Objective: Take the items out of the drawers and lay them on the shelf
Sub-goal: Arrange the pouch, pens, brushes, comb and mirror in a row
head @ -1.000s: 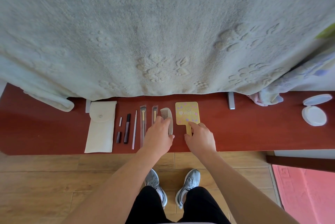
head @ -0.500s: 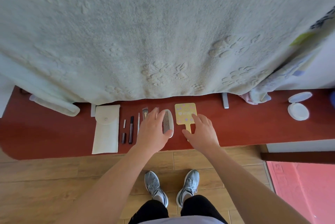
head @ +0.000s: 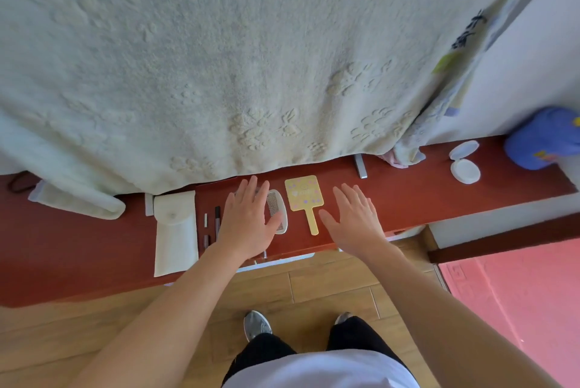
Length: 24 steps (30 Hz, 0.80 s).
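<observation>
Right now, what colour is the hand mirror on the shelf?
Yellow with small pastel dots; the hand mirror shows best in the head view.

Red shelf [head: 392, 199]: pouch [head: 174, 230], comb [head: 277, 210], mirror [head: 304, 196], compact [head: 464, 165].

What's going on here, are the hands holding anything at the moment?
No. A person stands at a red shelf with both hands flat and open above it, gripping nothing. The left hand is over part of the comb and the slim tools beside it; the right hand is just right of the yellow hand mirror. A white pouch lies at the left end of the row, and an open round compact sits far right.
</observation>
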### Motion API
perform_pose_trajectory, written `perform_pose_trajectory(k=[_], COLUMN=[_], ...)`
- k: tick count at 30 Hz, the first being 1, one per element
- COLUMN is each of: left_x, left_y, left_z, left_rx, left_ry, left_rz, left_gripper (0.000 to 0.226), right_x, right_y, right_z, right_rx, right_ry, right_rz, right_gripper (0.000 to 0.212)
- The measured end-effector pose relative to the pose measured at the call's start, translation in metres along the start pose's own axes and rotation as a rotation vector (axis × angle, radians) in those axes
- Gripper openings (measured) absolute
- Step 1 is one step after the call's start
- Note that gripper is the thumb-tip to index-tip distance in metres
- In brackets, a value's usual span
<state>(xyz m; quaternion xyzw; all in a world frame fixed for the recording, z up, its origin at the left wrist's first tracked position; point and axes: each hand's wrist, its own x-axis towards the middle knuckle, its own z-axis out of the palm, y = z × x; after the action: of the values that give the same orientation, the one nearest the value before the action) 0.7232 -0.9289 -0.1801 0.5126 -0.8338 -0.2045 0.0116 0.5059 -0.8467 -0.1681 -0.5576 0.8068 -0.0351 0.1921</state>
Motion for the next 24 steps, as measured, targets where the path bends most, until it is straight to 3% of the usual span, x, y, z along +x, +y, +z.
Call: perform_pose_trajectory(k=[10,18,24], left_x=[-0.026,-0.028,-0.016], left_y=[0.056,0.174,0.264], left_z=[-0.011,0.027,0.053], left_rx=[-0.023,-0.086,-0.113], left_ry=[0.091,0.163,0.12], left_rz=[-0.068,-0.042,-0.003], left_gripper=[0.061,0.054,0.057], right_x=[-0.02,-0.056,-0.074], right_y=[0.048,0.165,0.251], right_z=[-0.036,-0.075,-0.104], right_rx=[0.049,0.043,0.046], right_ry=[0.058,0.1,0.102], right_rz=[-0.133,-0.107,-0.069], right_gripper=[0.061,0.062,0.061])
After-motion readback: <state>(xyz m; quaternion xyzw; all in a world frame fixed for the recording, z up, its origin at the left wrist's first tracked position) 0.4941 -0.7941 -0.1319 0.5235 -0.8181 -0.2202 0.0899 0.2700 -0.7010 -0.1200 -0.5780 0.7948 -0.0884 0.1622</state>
